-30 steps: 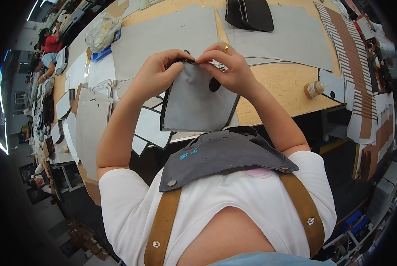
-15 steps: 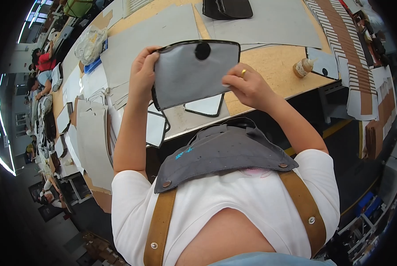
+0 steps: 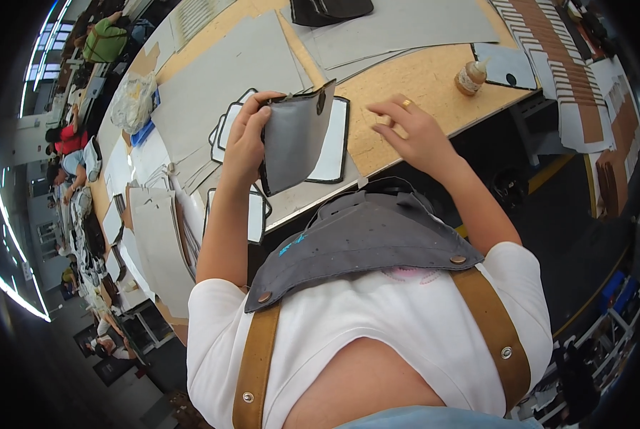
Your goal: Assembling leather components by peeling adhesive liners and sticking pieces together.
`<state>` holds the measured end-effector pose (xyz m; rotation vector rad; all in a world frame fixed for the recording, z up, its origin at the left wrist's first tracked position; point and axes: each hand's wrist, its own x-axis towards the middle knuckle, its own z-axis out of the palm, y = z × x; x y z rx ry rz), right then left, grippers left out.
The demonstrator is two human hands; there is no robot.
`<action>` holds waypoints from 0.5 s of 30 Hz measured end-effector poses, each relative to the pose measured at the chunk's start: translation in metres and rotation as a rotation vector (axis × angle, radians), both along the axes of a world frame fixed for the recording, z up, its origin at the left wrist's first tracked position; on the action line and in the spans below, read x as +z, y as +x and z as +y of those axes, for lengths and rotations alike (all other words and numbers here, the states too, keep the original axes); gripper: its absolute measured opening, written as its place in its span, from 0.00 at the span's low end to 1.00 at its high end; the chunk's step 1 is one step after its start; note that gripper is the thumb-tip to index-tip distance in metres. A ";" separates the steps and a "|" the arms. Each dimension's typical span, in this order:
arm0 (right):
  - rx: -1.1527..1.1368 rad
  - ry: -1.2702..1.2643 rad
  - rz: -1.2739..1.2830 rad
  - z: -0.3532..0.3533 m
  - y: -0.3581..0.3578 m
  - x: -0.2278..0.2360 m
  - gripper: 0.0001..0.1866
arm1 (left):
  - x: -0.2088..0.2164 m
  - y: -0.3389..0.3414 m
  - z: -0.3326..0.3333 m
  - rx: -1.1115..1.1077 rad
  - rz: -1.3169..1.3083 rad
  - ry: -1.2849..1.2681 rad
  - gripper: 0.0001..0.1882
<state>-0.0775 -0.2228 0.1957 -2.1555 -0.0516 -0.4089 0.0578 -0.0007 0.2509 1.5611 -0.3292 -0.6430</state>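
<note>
My left hand [image 3: 246,143] grips a grey panel with black edging [image 3: 291,143] by its left side, fingers on top of its upper left corner. The panel is raised above the table and turned at an angle, its right edge curving up; a round black patch [image 3: 321,100] shows near its upper right corner. Apart from it, to the right, my right hand [image 3: 419,132] hovers over the bare wood, thumb and fingers spread and holding nothing. Behind and below the panel lie white pieces with black borders [image 3: 333,154], partly covered by it.
A bottle with amber-brown contents [image 3: 470,77] stands right of my right hand, beside a pale panel with a black dot [image 3: 495,58]. Large grey sheets [image 3: 241,61] cover the table's left. Black pieces [image 3: 331,10] lie at the far side. People work along the left.
My right hand has let go of the panel's lower right corner and opened. The panel has swung to an angle in my left hand, uncovering more white pieces.
</note>
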 end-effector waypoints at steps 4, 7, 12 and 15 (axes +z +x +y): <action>0.020 0.214 -0.217 0.033 0.036 0.018 0.11 | 0.005 -0.017 -0.021 -0.132 -0.127 0.024 0.12; 0.032 0.294 -0.347 0.036 0.048 0.012 0.08 | 0.001 -0.019 -0.021 -0.169 -0.211 0.077 0.12; 0.008 0.076 -0.484 0.036 0.047 0.002 0.06 | 0.002 -0.023 -0.025 -0.181 -0.260 0.128 0.11; -0.018 -0.078 -0.558 0.033 0.043 0.003 0.05 | 0.003 -0.020 -0.024 -0.090 -0.217 0.117 0.11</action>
